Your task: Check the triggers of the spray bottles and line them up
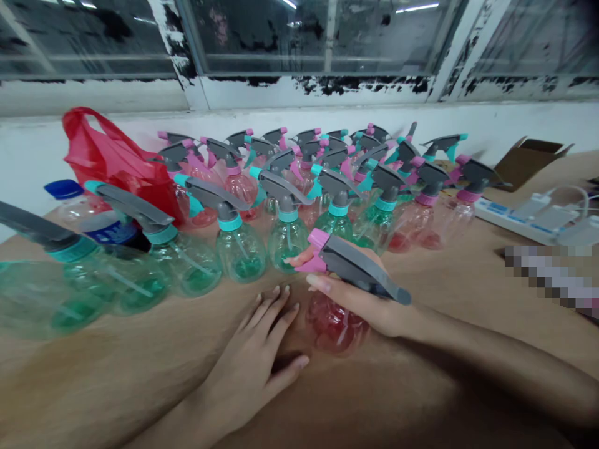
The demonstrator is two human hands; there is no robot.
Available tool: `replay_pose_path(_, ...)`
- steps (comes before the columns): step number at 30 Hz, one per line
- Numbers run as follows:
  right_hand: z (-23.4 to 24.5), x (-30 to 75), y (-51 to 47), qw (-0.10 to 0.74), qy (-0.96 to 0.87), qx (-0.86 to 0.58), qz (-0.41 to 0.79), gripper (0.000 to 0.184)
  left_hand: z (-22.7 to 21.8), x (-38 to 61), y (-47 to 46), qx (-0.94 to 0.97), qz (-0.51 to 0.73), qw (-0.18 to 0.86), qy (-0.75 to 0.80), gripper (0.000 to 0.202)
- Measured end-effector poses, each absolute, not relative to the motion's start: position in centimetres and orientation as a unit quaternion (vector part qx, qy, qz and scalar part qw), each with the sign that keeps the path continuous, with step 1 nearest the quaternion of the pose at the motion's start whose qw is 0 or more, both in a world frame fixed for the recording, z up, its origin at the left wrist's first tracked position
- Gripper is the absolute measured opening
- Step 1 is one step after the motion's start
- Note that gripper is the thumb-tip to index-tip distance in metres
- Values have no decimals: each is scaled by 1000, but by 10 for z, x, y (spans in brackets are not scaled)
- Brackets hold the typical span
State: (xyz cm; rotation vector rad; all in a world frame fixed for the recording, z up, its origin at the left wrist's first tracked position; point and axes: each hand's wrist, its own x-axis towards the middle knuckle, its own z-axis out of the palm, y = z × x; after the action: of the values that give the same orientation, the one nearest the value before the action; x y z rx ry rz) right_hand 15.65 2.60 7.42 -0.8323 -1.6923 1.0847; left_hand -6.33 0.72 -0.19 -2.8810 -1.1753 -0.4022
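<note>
Tan counter under flaking window frame.
Right grip holds a round, clear-pink bottle; left grip is spread wide.

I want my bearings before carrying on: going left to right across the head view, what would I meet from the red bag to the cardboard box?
Red bag, left hand, pink-nozzled spray bottle gripped by the right hand, cardboard box.

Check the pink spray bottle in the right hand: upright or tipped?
Upright: the pink spray bottle has its round body below and grey trigger head on top, in the right hand.
</note>
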Motion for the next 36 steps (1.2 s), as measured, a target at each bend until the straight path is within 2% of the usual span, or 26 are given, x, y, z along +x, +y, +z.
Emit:
replay_pose_path(15,74,156,26,461,-690,-344,439,20,0,-63,8,-920,-122,-2,-372,60)
replay_pose_path(20,81,157,25,456,-714,-353,397,15,1,-62,7,-918,-123,-9,-377,59)
replay_pose_path(24,87,159,25,462,-730,-347,366,23,2,-62,6,-917,-120,-10,-381,59)
replay_pose_path(36,75,156,29,471,-696,-332,428,18,-2,-64,7,-919,-117,3,-377,61)
